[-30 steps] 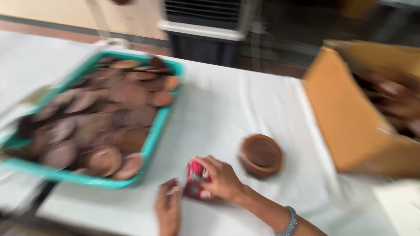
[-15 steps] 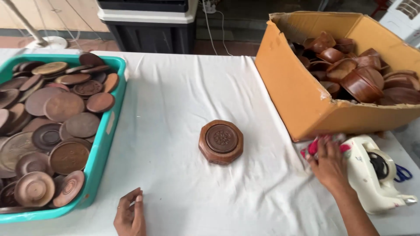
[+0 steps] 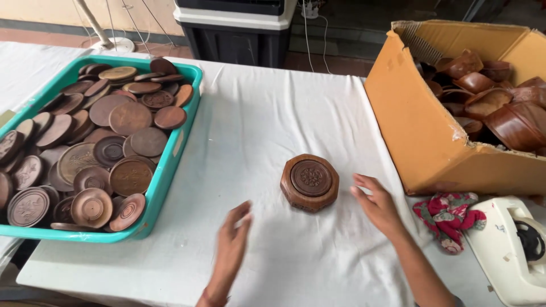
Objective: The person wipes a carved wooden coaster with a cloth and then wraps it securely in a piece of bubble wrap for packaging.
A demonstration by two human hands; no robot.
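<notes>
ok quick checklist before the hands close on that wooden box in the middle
1. Both hands empty: ok. The left hand and right hand hold nothing, fingers open.
2. Hands either side of the wooden box: ok, neither touching it.
3. Carved lid seated: ok, it looks flush and centred.
4. Box flat on the white cloth: ok.
5. Space around box: ok. The teal tray and cardboard carton sit apart from it.
6. Red rag out of the way: ok, beside the right wrist, not under the hand.
</notes>
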